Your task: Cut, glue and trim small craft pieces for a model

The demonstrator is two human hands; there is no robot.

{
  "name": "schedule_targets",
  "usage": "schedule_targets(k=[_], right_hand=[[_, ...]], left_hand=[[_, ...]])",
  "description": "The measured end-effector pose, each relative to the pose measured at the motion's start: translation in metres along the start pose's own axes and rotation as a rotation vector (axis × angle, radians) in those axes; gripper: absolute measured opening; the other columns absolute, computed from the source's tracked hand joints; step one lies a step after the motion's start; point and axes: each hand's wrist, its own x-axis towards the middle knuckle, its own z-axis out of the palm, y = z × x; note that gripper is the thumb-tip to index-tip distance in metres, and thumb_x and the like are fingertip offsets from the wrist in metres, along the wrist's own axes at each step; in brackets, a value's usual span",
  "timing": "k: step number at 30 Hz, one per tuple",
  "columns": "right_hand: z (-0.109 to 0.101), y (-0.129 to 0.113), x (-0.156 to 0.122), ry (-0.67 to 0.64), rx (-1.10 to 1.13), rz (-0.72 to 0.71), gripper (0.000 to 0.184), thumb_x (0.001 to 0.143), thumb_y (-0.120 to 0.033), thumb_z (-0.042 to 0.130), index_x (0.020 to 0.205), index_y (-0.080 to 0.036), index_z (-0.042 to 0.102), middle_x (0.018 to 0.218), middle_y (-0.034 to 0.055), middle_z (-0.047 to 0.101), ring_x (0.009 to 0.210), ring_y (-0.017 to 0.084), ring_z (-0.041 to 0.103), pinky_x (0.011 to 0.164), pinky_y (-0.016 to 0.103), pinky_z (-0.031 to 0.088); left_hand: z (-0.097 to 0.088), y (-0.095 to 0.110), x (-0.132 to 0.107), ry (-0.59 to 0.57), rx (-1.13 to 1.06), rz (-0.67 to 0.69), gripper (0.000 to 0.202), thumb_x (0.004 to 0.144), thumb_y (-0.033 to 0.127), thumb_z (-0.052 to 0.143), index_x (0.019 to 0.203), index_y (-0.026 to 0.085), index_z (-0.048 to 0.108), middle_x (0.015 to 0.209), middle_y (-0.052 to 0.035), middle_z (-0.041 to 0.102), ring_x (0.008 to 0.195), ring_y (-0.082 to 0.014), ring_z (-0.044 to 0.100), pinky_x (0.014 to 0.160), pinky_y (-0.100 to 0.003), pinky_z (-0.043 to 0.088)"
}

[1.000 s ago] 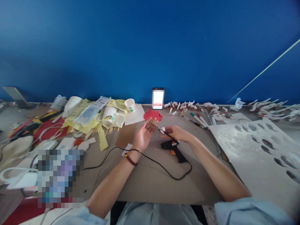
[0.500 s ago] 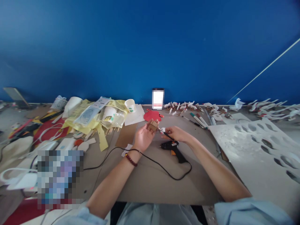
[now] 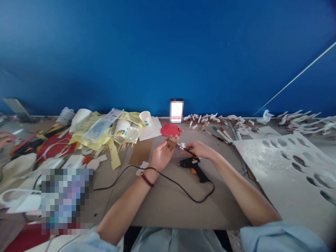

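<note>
My left hand [image 3: 161, 156], palm up and fingers curled, holds a small brown block [image 3: 172, 141] that looks like wood or cardboard. In my right hand [image 3: 198, 149] is a slim black-handled tool [image 3: 187, 151], pinched between the fingers. Its thin pale tip reaches the block's right side; the exact kind is too small to make out. A small white piece [image 3: 182, 146] shows beside the tip, and I cannot tell what it rests on. Below my right hand a black glue gun [image 3: 194, 166] lies on the table, its cord [image 3: 181, 189] looping across my left wrist.
Red paper [image 3: 169, 130] lies beyond my hands, before an upright phone [image 3: 176, 111]. Paper cups [image 3: 145, 119] and yellow wrappers stand left. Markers [image 3: 223, 134], several white cutouts [image 3: 210, 117] and a cut-out white sheet [image 3: 275, 157] lie right. Another person's hand [image 3: 6, 138] shows far left.
Another person's hand has come into view at the far left edge. My hands, the block and the tool have stayed nearly in place.
</note>
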Motion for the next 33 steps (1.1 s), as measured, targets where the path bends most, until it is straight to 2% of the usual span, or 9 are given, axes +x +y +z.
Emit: schedule_targets(k=[5,10,14,18,21,26,29,31,33], right_hand=[[0.0,0.002,0.001,-0.012,0.023,0.008,0.049,0.061,-0.063,0.065,0.05,-0.017,0.053,0.042,-0.0045,0.042,0.044,0.009,0.036,0.043,0.023,0.026],[0.002,0.003,0.002,-0.038,0.047,0.043,0.048,0.06,-0.063,0.066,0.052,-0.017,0.054,0.042,-0.0041,0.046,0.043,0.009,0.04,0.042,0.022,0.028],[0.003,0.001,0.002,0.001,0.077,0.062,0.048,0.061,-0.064,0.065,0.056,-0.017,0.057,0.043,-0.0028,0.052,0.043,0.01,0.045,0.043,0.022,0.032],[0.001,-0.003,-0.001,0.008,0.093,0.021,0.046,0.062,-0.062,0.066,0.059,-0.017,0.058,0.047,-0.0019,0.056,0.046,0.011,0.05,0.045,0.022,0.035],[-0.001,-0.007,-0.004,-0.04,0.086,0.006,0.042,0.061,-0.059,0.069,0.061,-0.018,0.059,0.048,-0.0024,0.055,0.048,0.013,0.051,0.046,0.023,0.034],[-0.003,-0.016,-0.008,-0.036,0.081,-0.017,0.039,0.065,-0.057,0.067,0.068,-0.018,0.061,0.054,-0.0033,0.055,0.053,0.012,0.049,0.049,0.023,0.034],[-0.004,-0.019,-0.007,0.025,0.143,0.002,0.038,0.069,-0.055,0.063,0.073,-0.017,0.06,0.056,-0.0023,0.057,0.055,0.012,0.05,0.051,0.023,0.035],[-0.004,-0.02,-0.006,0.075,0.194,-0.003,0.038,0.071,-0.054,0.062,0.076,-0.016,0.061,0.059,-0.001,0.06,0.056,0.012,0.05,0.052,0.023,0.035],[-0.004,-0.019,-0.005,0.112,0.236,-0.012,0.038,0.07,-0.053,0.062,0.077,-0.016,0.061,0.06,-0.0004,0.061,0.055,0.011,0.049,0.052,0.023,0.034]], left_hand=[[-0.002,-0.004,0.002,-0.004,0.077,0.045,0.036,0.086,0.004,0.045,0.119,0.012,0.056,0.123,-0.0127,0.063,0.121,-0.0191,0.055,0.107,-0.033,0.039],[-0.002,-0.005,0.002,0.019,0.089,0.038,0.035,0.087,0.005,0.044,0.119,0.012,0.056,0.122,-0.0122,0.064,0.12,-0.0183,0.056,0.108,-0.033,0.037],[-0.002,-0.004,0.002,0.04,0.087,0.051,0.032,0.086,0.005,0.047,0.114,0.013,0.059,0.117,-0.0108,0.066,0.116,-0.0183,0.059,0.108,-0.034,0.037],[-0.005,-0.005,0.005,0.059,0.117,0.092,0.027,0.084,0.007,0.052,0.109,0.013,0.06,0.112,-0.0101,0.068,0.108,-0.0187,0.064,0.105,-0.035,0.04],[-0.007,-0.006,0.007,0.129,0.155,0.129,0.022,0.081,0.008,0.059,0.102,0.015,0.061,0.103,-0.0081,0.071,0.102,-0.0176,0.066,0.102,-0.035,0.042],[-0.011,-0.009,0.009,0.158,0.242,0.172,0.025,0.073,0.014,0.07,0.096,0.015,0.06,0.096,-0.0067,0.072,0.097,-0.0166,0.067,0.095,-0.032,0.046],[-0.014,-0.01,0.008,0.169,0.456,0.243,0.02,0.075,0.021,0.066,0.094,0.017,0.06,0.084,-0.0033,0.07,0.082,-0.0159,0.067,0.083,-0.032,0.049],[-0.015,-0.008,0.007,0.178,0.76,0.316,0.011,0.079,0.022,0.057,0.089,0.019,0.061,0.072,0.0001,0.064,0.069,-0.015,0.062,0.073,-0.031,0.048],[-0.015,-0.002,0.005,0.167,1.146,0.385,0.012,0.08,0.018,0.049,0.081,0.02,0.061,0.066,0.0011,0.057,0.064,-0.0151,0.056,0.068,-0.031,0.044]])
